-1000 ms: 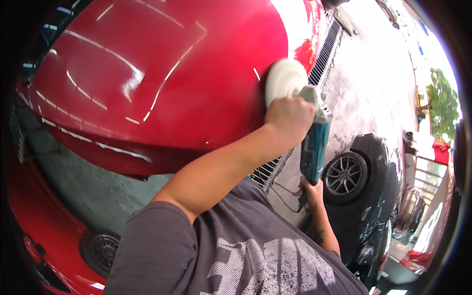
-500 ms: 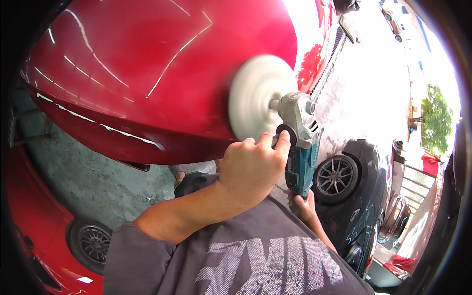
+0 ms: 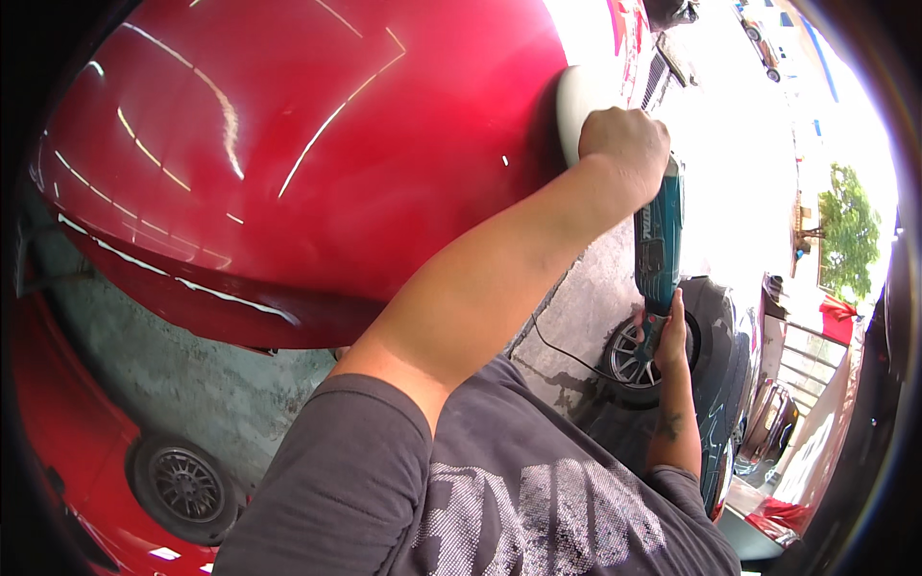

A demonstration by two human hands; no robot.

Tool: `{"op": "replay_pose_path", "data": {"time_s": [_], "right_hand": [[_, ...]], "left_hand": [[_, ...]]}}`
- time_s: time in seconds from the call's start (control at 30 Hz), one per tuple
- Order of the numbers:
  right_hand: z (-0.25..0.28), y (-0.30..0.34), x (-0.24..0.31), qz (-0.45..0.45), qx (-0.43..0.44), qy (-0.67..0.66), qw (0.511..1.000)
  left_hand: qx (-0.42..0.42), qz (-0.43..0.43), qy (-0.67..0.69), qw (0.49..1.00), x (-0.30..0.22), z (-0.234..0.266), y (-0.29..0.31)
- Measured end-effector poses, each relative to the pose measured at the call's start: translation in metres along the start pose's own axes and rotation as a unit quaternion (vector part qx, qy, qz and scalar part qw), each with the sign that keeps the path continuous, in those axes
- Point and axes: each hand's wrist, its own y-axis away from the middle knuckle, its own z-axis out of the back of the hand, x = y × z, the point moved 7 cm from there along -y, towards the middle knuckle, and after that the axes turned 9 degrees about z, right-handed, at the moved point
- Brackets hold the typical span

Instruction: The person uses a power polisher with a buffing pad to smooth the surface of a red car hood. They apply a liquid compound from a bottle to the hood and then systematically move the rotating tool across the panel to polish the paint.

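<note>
The polisher (image 3: 660,235) lies between two and three o'clock from the centre, its white pad (image 3: 574,101) at one o'clock against or just beside the edge of the red panel (image 3: 403,163); which of the two cannot be told. The grip of the left hand (image 3: 624,144) is folded over the polisher's front end, fingertips hidden, while that of the right hand (image 3: 674,336) is wrapped round its rear end, between three and four o'clock. A dark car (image 3: 715,336) stands at three o'clock, a red car (image 3: 77,403) at eight.

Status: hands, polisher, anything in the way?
Left hand gripping polisher up front; right hand at rear. White pad at red car. Visible cord clear of pad.
</note>
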Motion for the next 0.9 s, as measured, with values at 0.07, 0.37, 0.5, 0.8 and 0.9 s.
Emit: {"op": "replay_pose_path", "data": {"time_s": [0.07, 0.37, 0.5, 0.8, 0.9], "right_hand": [[0.014, 0.013, -0.006, 0.014, 0.028, 0.013, 0.999], [-0.005, 0.135, -0.078, 0.05, 0.085, 0.036, 0.994], [-0.016, 0.154, -0.084, 0.07, 0.089, 0.061, 0.992], [-0.005, 0.046, -0.058, 0.072, 0.038, 0.057, 0.995], [-0.006, 0.039, -0.057, 0.06, 0.035, 0.045, 0.997]], "left_hand": [[-0.003, -0.008, -0.008, 1.0, -0.005, -0.013, 0.022], [-0.011, -0.037, -0.01, 0.999, 0.028, -0.017, 0.196], [0.004, -0.048, 0.014, 0.999, 0.035, -0.02, 0.214], [-0.007, -0.046, 0.032, 0.998, 0.043, -0.027, 0.093], [0.003, -0.046, 0.025, 0.999, 0.043, -0.025, 0.091]]}}
